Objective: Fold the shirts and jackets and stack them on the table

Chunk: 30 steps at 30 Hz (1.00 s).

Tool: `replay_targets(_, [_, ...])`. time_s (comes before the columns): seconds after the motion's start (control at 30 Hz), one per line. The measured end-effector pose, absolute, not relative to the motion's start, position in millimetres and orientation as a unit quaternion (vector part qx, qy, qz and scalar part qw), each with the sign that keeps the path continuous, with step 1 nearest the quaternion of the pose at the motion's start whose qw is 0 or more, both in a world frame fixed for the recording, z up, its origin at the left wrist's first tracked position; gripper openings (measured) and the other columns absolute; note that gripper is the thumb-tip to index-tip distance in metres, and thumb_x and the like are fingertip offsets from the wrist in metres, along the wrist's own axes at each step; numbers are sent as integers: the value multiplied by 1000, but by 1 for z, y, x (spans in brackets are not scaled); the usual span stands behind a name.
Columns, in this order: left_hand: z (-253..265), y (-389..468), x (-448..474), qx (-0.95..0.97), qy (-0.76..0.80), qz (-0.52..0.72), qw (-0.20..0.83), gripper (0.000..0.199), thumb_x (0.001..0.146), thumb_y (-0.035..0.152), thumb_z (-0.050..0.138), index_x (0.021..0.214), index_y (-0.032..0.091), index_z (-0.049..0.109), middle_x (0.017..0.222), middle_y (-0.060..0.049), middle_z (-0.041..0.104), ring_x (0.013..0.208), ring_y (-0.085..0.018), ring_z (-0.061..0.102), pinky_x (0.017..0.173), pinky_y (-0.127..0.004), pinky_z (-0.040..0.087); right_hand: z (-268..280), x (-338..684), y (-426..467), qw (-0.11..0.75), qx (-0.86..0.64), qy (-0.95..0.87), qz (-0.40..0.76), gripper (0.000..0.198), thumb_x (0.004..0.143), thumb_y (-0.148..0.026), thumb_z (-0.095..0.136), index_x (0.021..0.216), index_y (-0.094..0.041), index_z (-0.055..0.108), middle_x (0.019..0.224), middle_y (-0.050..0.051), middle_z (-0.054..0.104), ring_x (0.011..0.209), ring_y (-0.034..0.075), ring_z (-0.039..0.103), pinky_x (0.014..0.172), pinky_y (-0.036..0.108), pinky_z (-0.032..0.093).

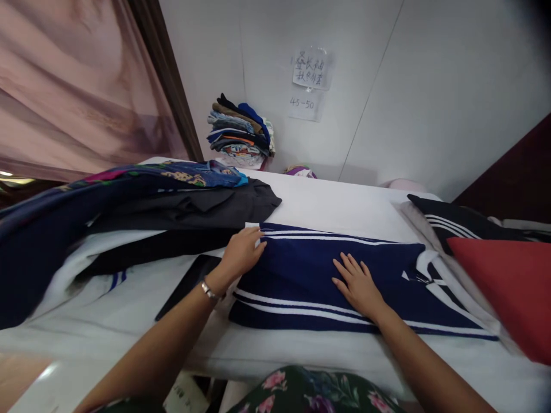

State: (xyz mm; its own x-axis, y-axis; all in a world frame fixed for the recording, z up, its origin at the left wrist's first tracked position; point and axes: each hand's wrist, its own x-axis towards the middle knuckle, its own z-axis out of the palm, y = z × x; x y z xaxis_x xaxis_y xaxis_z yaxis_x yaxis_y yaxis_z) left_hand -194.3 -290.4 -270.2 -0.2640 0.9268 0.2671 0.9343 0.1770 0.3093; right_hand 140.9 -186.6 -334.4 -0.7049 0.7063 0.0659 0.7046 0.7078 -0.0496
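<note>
A navy top (301,269) with white double stripes and a white collar lies flat and folded on the white-covered table (331,206), its collar to the right. At its left end, my left hand (243,252) is closed on the edge, beside a small white patch; the fingertips are partly hidden. My right hand (356,284) lies flat on the middle of the top, fingers spread, holding nothing. A metal bracelet (209,290) circles my left wrist.
Dark jackets (206,201) and a patterned blue garment (189,174) are heaped on the left. A red garment (508,292) and a black striped one (451,223) lie on the right. Behind the table rises a stack of folded clothes (241,132). Paper signs (310,69) hang on the wall.
</note>
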Motion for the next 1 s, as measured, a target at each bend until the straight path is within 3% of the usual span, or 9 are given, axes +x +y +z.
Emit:
replay_targets(0.17, [-262, -241, -216, -618, -783, -72, 5, 39, 96, 33, 40, 125, 19, 61, 138, -11, 58, 128, -24, 51, 104, -38, 41, -330, 139, -188, 33, -390, -920, 19, 55, 99, -51, 34, 148, -25, 41, 158, 8, 30, 147, 29, 24, 116, 53, 23])
replay_targets(0.4, [-263, -199, -233, -632, -774, 11, -43, 39, 93, 40, 40, 94, 18, 72, 112, -13, 72, 111, -27, 62, 93, -36, 43, -326, 138, -191, 33, -395, -918, 23, 54, 100, -50, 34, 148, -26, 41, 159, 8, 29, 147, 28, 24, 117, 52, 22])
replay_targets(0.53, [-265, -194, -240, -615, -786, 29, -54, 46, 93, 49, 36, 97, 20, 71, 108, -12, 73, 101, -25, 66, 84, -32, 46, -325, 138, -192, 36, -397, -917, 30, 54, 99, -50, 35, 147, -26, 42, 159, 8, 30, 147, 27, 23, 117, 52, 21])
replay_targets(0.73, [-272, -197, -237, -609, -789, 64, -47, 41, 92, 42, 38, 101, 17, 69, 107, -15, 72, 101, -28, 67, 81, -35, 48, -322, 137, -192, 35, -399, -914, 62, 55, 99, -49, 37, 147, -24, 42, 159, 9, 28, 148, 27, 21, 118, 52, 17])
replay_targets(0.87, [-263, -197, -227, -632, -774, 36, 0, 42, 91, 38, 37, 110, 15, 67, 117, -16, 69, 107, -31, 64, 86, -40, 48, -310, 136, -190, 26, -403, -904, 144, 57, 97, -50, 41, 148, -24, 42, 159, 10, 26, 149, 27, 18, 118, 53, 14])
replay_targets(1.0, [-271, -201, -194, -721, -690, -49, 42, 53, 93, 44, 35, 130, 14, 57, 137, -15, 58, 128, -28, 52, 105, -42, 40, -290, 130, -173, 59, -409, -891, 189, 58, 97, -52, 39, 149, -25, 38, 161, 10, 23, 150, 26, 14, 118, 53, 12])
